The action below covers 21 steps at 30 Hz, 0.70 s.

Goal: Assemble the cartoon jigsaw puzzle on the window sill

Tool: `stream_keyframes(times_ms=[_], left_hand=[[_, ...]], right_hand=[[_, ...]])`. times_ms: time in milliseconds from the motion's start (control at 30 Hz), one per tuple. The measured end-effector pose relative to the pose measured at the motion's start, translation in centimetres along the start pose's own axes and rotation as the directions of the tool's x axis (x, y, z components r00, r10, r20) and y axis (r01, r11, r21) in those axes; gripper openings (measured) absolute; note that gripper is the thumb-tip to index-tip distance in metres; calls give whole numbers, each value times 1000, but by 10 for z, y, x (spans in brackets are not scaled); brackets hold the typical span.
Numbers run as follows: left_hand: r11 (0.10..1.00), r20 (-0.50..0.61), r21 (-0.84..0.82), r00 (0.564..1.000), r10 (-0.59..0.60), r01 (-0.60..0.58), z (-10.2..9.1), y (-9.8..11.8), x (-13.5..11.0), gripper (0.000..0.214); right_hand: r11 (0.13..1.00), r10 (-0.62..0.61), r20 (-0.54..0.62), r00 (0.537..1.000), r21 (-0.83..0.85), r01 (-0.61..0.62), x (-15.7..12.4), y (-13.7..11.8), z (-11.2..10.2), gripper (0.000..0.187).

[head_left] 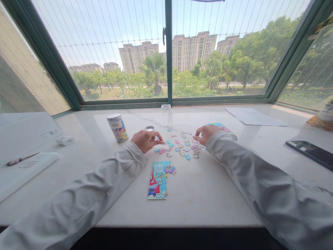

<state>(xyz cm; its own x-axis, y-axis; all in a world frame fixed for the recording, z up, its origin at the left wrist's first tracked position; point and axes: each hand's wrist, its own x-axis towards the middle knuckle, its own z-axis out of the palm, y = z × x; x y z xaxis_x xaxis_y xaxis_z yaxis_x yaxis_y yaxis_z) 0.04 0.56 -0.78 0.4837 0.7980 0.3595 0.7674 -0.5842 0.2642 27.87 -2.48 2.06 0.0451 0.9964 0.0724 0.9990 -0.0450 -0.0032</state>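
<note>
Several loose jigsaw pieces [182, 146] lie scattered on the white sill [203, 194] between my two hands. My left hand [146, 140] rests at the left edge of the scatter, fingers curled and pinched at a small piece. My right hand [205, 134] sits at the right edge, fingers bent down onto the pieces; what they hold, if anything, is too small to name. Nearer to me lies a partly joined strip of the puzzle [158, 180]. A coloured puzzle picture card [223, 127] shows behind my right hand.
A printed puzzle tin [117, 127] stands at the left, a clear glass jar [166, 114] and a small lid [149, 128] behind the pieces. A white box [23, 133], a pen [19, 160], paper sheets [253, 117] and a dark tablet [312, 152] lie around.
</note>
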Motion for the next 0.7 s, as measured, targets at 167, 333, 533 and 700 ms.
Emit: stream_keyframes(times_ms=[167, 333, 533, 700], left_hand=[[999, 19, -10, 999, -35, 36, 3, -1, 0, 22], [995, 86, 19, 992, -94, 93, 2, -1, 2, 24], [983, 152, 122, 976, -154, 136, 2, -3, 4, 29], [971, 179, 179, 965, -192, 160, 5, -4, 5, 30]], right_hand=[[1000, -3, -2, 1000, 1, 3, -1, -1, 0, 28], [1000, -9, 14, 1000, 1, 9, -3, -2, -1, 28], [1000, -8, 21, 1000, -5, 8, -2, -2, -1, 29], [1000, -3, 21, 1000, -12, 3, -3, -3, -2, 29]])
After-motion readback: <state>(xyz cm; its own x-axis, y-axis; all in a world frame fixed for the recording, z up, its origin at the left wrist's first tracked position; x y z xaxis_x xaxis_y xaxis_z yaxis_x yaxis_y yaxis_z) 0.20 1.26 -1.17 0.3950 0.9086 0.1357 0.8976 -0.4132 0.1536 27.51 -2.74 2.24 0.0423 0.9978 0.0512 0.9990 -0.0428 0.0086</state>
